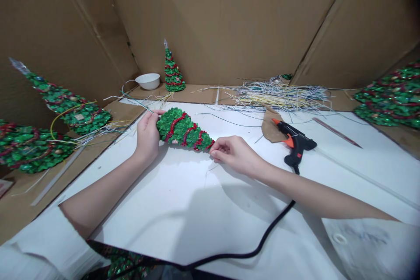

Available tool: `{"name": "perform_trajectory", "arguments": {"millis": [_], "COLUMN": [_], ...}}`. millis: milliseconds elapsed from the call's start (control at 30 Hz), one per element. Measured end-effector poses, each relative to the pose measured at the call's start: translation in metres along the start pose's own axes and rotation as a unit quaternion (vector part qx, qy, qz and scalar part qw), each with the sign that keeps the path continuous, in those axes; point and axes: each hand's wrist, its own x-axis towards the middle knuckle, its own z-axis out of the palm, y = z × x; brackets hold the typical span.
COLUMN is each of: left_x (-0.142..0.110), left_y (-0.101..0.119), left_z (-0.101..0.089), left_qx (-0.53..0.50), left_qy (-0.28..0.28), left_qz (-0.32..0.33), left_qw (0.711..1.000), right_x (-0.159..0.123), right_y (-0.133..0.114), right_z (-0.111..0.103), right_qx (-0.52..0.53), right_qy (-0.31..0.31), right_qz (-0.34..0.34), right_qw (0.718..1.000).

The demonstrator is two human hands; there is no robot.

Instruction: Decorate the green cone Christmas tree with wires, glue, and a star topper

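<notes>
A small green Christmas tree (185, 130) with red garland lies on its side in the air over the white board, its tip to the right. My left hand (148, 135) is closed around its wide base. From that base a thin wire (138, 101) runs up and left, past my fingers. At the narrow end, my right hand (231, 153) is closed in a pinch on the tree's tip. Whether a thin wire also sits between those fingertips is too small to make out.
Right of my hands lies a black and orange glue gun (297, 140) on brown paper (271, 126), its black cord (262, 245) crossing the white board (157, 210). Behind are a wire bundle (282, 96), a white bowl (148, 81) and another tree (173, 72). More trees (78, 113) flank the board.
</notes>
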Motion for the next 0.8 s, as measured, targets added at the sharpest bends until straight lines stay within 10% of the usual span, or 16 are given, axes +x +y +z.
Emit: {"name": "perform_trajectory", "arguments": {"millis": [800], "left_x": [0.005], "left_y": [0.002], "left_z": [-0.001], "left_qx": [0.003], "left_qy": [0.012], "left_qz": [-0.009], "left_qw": [1.0], "right_x": [0.006], "right_y": [-0.005], "right_z": [-0.013], "right_qx": [-0.02], "right_qy": [-0.045], "right_qz": [0.003], "right_qw": [0.999]}}
